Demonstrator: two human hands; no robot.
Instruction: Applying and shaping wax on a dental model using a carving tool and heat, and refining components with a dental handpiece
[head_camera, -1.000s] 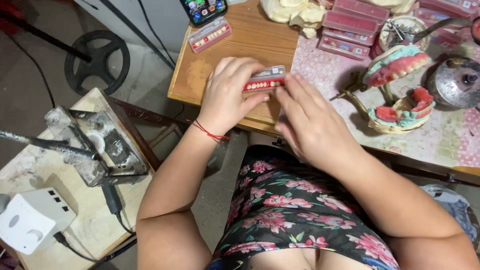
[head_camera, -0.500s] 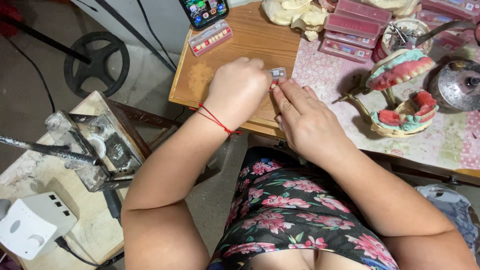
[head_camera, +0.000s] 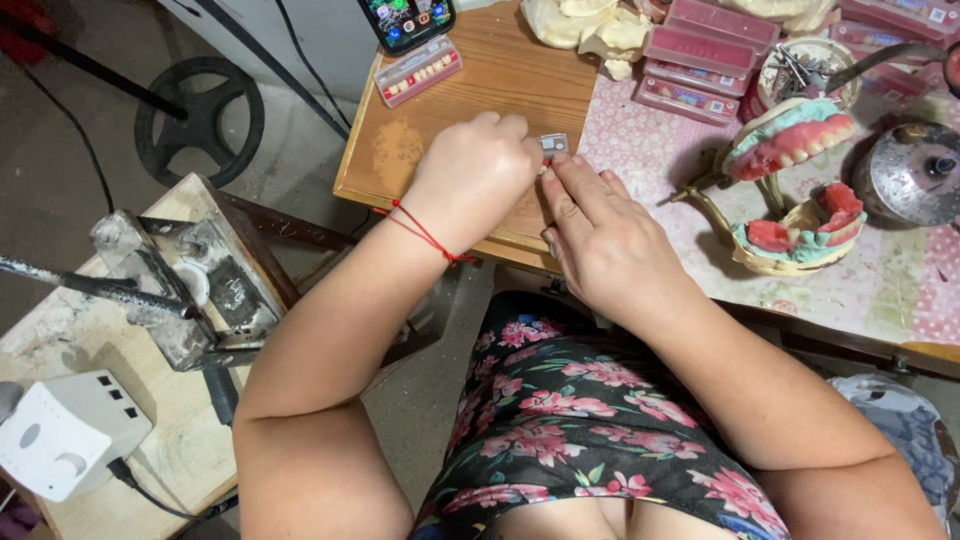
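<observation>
Head view. Both hands meet over the near edge of the wooden table (head_camera: 480, 100). The left hand (head_camera: 470, 180) is curled, knuckles up, a red thread bracelet (head_camera: 425, 232) at its wrist; its grip is closed on a small strip of artificial teeth (head_camera: 553, 145), of which only the pale end shows past the fingers. The right hand (head_camera: 600, 235) lies palm down just beside it, forefinger and thumb extended so that the tips touch the exposed end of the strip; whether they pinch it or only steady it cannot be told. Both forearms rise from the lap, over a floral garment (head_camera: 590, 420), and converge at the strip.

Judged step: handling of the tooth strip, with the strip held just above the table and nothing yet lifted free of it. A further move here would call for a fine fingertip pinch by the right hand while the left keeps the strip steady.

Surroundings: a second tooth card (head_camera: 418, 70) and a phone (head_camera: 405, 20) lie farther back on the table; pink tooth boxes (head_camera: 700, 60) are stacked to the right; a denture model on an articulator (head_camera: 790, 190) stands on the patterned cloth, well apart from the hands.
</observation>
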